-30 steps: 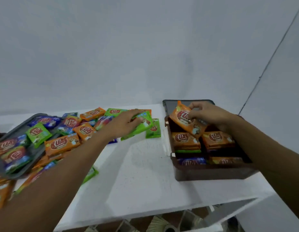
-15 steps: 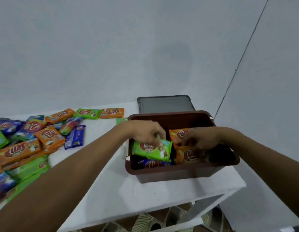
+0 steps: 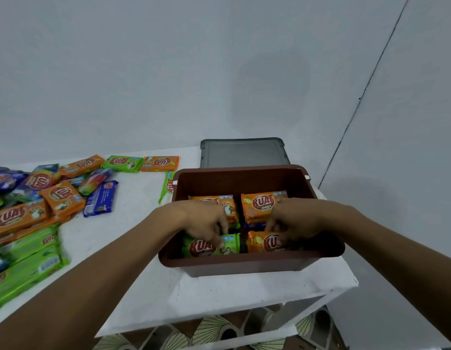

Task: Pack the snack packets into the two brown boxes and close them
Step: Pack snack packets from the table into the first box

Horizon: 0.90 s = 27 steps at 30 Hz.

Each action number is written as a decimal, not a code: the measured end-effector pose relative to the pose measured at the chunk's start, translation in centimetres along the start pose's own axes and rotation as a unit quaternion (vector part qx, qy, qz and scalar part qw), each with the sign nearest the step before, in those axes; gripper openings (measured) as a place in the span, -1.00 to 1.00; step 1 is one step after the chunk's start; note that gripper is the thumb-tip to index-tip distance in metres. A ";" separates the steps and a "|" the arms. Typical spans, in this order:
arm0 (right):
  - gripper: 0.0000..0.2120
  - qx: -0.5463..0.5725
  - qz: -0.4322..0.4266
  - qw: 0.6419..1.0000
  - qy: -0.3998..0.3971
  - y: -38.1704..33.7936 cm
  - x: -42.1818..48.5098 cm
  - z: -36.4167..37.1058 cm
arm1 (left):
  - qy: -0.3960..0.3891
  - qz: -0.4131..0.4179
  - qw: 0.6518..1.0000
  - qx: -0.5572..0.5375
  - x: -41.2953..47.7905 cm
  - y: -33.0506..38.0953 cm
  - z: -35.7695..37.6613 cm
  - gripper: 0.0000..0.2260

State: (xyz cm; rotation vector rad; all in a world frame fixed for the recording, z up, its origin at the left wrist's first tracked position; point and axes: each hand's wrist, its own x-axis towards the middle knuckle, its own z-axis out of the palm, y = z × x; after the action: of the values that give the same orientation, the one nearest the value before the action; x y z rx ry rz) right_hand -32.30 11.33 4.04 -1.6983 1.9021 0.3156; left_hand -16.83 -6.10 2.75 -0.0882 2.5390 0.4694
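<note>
Nearest the camera, both hands are working inside the brown box (image 3: 244, 265) at the near right corner of the white table (image 3: 148, 286). The left hand (image 3: 206, 221) is pressing its curled fingers onto a green Kuat packet (image 3: 201, 247) in the front row, and the right hand (image 3: 292, 218) is closing around an orange Kuat packet (image 3: 263, 242) just beside it. Behind these, two more orange packets (image 3: 262, 202) are lying on lower layers, so this box is looking partly filled but not full. Further back, its grey lid (image 3: 243, 152) is lying off, flat on the table. To the left, a large pile of loose packets (image 3: 37, 210) is waiting. Judging from this, most of the packing and both closures are still left; a second box is not in view.
</note>
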 end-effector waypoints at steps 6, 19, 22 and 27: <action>-0.77 -0.043 0.036 0.986 0.154 0.3 0.9 -0.5 | 0.112 -0.037 0.985 0.127 -1.1 0.3 -0.7 -0.78; -0.90 -0.009 -0.013 0.951 0.307 -3.1 4.4 -6.3 | 0.495 0.014 0.869 -0.021 -5.1 -10.4 -0.7 -0.85; -0.90 0.027 -0.030 0.942 0.333 -5.2 6.4 -8.6 | 0.502 -0.112 0.853 -0.088 -6.4 -15.1 0.7 -0.82; -0.89 0.052 -0.057 0.941 0.328 -8.1 12.0 -12.4 | 0.316 -0.395 0.863 0.002 -8.2 -21.5 2.7 -0.33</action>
State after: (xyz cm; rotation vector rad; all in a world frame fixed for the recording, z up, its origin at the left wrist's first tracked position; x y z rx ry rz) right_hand -27.97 -6.52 9.05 -1.9876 2.1968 -0.4527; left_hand -5.14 -25.54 -1.77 -1.4263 2.7793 0.0935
